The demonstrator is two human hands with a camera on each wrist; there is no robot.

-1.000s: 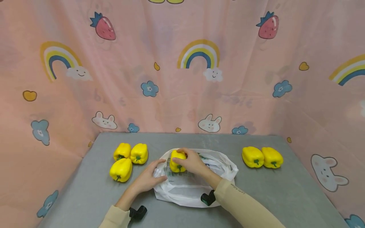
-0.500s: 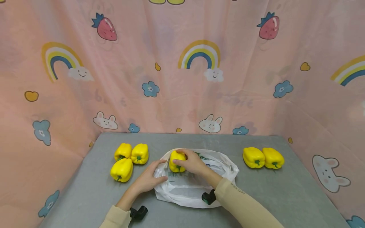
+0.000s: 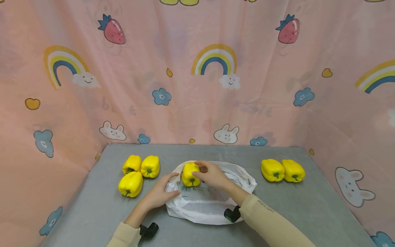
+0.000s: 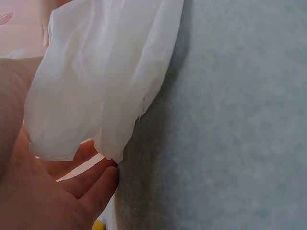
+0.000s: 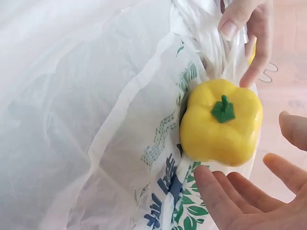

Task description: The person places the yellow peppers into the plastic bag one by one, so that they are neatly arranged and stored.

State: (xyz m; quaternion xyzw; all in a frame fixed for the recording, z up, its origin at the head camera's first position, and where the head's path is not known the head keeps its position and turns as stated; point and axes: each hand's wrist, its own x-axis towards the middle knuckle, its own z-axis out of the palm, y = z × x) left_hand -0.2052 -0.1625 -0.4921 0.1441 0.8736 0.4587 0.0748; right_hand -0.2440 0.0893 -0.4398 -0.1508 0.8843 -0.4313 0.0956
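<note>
A white plastic bag with green and blue print lies in the middle of the table, mouth spread wide. Inside its left part sits a yellow bell pepper, green stem toward me. My right hand is just right of this pepper; in the right wrist view its fingers are extended and apart from the pepper. At the bag's left edge rests my left hand, thumb and fingers spread against the plastic. In the left wrist view, the bag covers part of that hand's fingers.
Three yellow bell peppers stand grouped on the left of the grey table. Two more yellow peppers sit side by side at the right. A pink patterned curtain hangs behind and along both sides.
My right hand has let go of the yellow bell pepper and shifted slightly right, while the pepper stays in the bag. The left hand has not moved.
</note>
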